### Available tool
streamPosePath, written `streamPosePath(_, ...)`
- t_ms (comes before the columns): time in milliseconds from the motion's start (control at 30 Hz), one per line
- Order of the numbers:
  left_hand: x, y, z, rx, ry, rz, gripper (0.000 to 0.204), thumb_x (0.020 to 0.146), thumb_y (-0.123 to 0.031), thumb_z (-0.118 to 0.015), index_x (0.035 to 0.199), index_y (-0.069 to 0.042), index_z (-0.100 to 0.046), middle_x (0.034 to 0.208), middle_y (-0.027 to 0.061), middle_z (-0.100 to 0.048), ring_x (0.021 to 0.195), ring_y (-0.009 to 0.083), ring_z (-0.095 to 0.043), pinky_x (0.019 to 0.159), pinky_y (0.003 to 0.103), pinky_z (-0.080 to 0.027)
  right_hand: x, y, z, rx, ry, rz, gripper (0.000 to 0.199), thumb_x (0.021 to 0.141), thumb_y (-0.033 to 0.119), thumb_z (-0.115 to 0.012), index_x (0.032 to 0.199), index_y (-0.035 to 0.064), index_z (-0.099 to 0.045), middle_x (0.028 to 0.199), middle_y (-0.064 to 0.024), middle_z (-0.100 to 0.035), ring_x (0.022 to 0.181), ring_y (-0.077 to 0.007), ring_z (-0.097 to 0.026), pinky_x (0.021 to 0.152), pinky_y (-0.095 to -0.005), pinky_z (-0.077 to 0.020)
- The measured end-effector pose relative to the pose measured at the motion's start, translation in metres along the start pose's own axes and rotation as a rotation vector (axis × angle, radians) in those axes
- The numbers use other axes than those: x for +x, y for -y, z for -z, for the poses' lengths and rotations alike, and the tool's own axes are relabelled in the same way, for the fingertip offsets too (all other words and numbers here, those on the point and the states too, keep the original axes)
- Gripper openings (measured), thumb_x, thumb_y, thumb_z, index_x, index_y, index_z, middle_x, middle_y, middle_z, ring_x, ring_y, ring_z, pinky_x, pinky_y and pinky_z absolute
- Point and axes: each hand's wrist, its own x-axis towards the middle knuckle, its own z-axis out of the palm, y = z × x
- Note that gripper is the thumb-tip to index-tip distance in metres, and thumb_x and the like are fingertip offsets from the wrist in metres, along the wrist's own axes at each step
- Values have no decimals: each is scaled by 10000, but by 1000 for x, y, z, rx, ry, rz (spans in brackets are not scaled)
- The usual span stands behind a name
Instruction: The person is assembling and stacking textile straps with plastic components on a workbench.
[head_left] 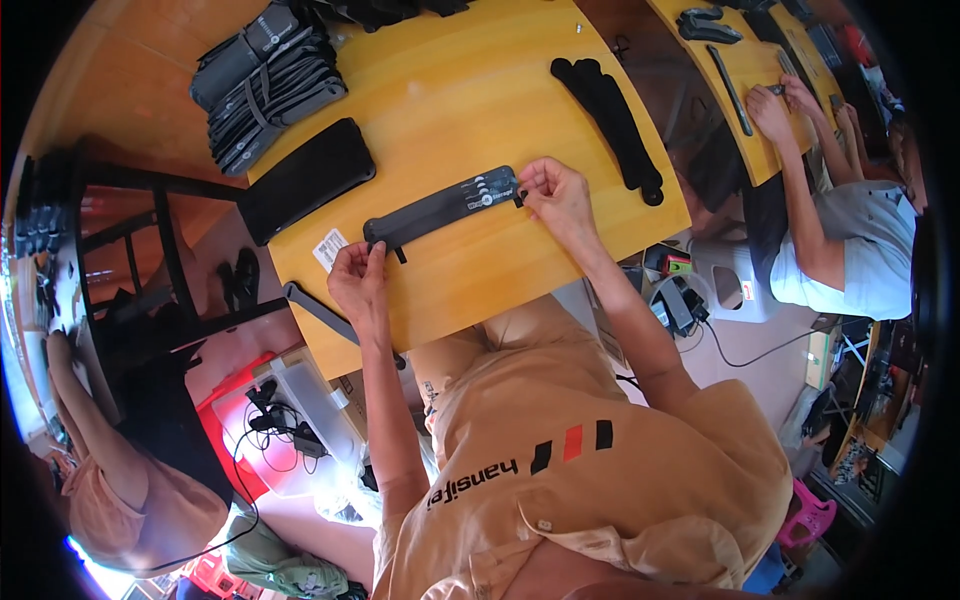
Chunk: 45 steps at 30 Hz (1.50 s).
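1. Strap (430,213): dark, flat, held between both grips, slanting up from left grip to right, just over or on the worktop (500,275); which, cannot tell. Pale print toward the right-grip end.
2. Left grip (358,275): narrow, thumb and fingertips pinching the strap's left end. Short black tab (401,256) juts from the strap's near edge, just right of this grip.
3. Right grip (558,200): narrow too, fingers gathered on the strap's other end.
4. White label (330,246): just beside left grip, on its outer side.
5. Dark narrow strip (318,311): left of left grip and nearer the body, one end passing behind the forearm.
6. Black flat pad (308,180): beyond left grip, at worktop's left edge.
7. Black long bundle (610,130): beyond right grip and to its right, lying lengthwise.
8. Dark stack (265,100): well beyond left grip, layered, band around it.
9. Co-worker (845,240): well right of right grip, hands over another worktop (735,75).
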Motion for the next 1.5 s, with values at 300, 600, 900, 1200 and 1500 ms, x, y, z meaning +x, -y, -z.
streamPosePath(300, -1, -2, -4, -24, -8, -9, 145, 775, -88, -690, 781, 5, -579, 601, -3, -528, 478, 45, -443, 426, 183, -365, 0, 2, -3, -34, -67, -11, 187, 707, -115, -514, 848, 0, -555, 707, -27, -561, 563, -55, -522, 455, -184, -438)
streamPosePath(600, -1, -8, -7, 50, -30, 5, 146, 775, -83, -687, 765, 0, -568, 595, -7, -515, 472, 47, -435, 423, 183, -355, 2, 2, -5, -56, -97, -18, 162, 705, -112, -531, 818, 1, -559, 666, -17, -547, 542, -52, -520, 437, -187, -440)
streamPosePath(900, -3, -9, -7, 35, -16, -9, 145, 779, -82, -683, 761, -4, -562, 592, -9, -508, 474, 48, -435, 418, 182, -354, 2, 6, -6, -81, -123, -11, 134, 707, -99, -562, 795, 3, -556, 658, -12, -546, 534, -55, -522, 432, -191, -446)
streamPosePath(1200, -2, -7, -7, 23, -21, -26, 160, 773, -86, -689, 755, -5, -552, 593, -4, -512, 472, 51, -442, 418, 184, -361, 2, 6, -6, -118, -130, -6, 121, 693, -94, -567, 766, 2, -555, 627, -8, -538, 524, -58, -521, 428, -193, -446)
streamPosePath(1500, 0, -8, -6, 87, -36, -35, 163, 767, -95, -694, 758, 3, -563, 580, 5, -516, 465, 55, -445, 417, 194, -363, 2, 11, -8, -139, -141, -5, 118, 687, -89, -575, 761, 1, -557, 630, -11, -540, 522, -61, -526, 425, -198, -452)
